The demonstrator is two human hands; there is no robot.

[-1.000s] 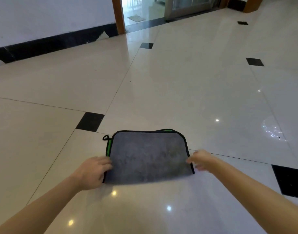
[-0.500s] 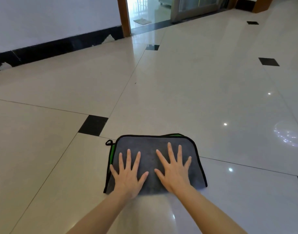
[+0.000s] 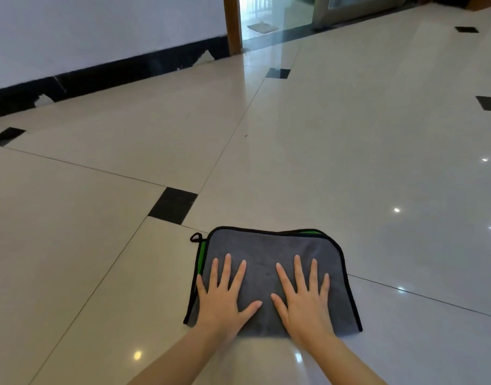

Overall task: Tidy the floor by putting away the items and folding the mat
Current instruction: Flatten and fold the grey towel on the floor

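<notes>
The folded grey mat (image 3: 269, 254) lies on the tiled floor (image 3: 350, 151), both hands pressing it flat, left hand (image 3: 224, 295) and right hand (image 3: 304, 297) with straight, spread fingers gripping nothing. It looks soft, light and limp; best pinched at its bound edges

Your hands are hiding part of the mat (image 3: 269, 250); the bottom edge is cutting off your forearms.

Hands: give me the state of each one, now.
Left hand: open, fingers spread, pressing flat on the folded mat.
Right hand: open, fingers spread, pressing flat on it too.
</notes>
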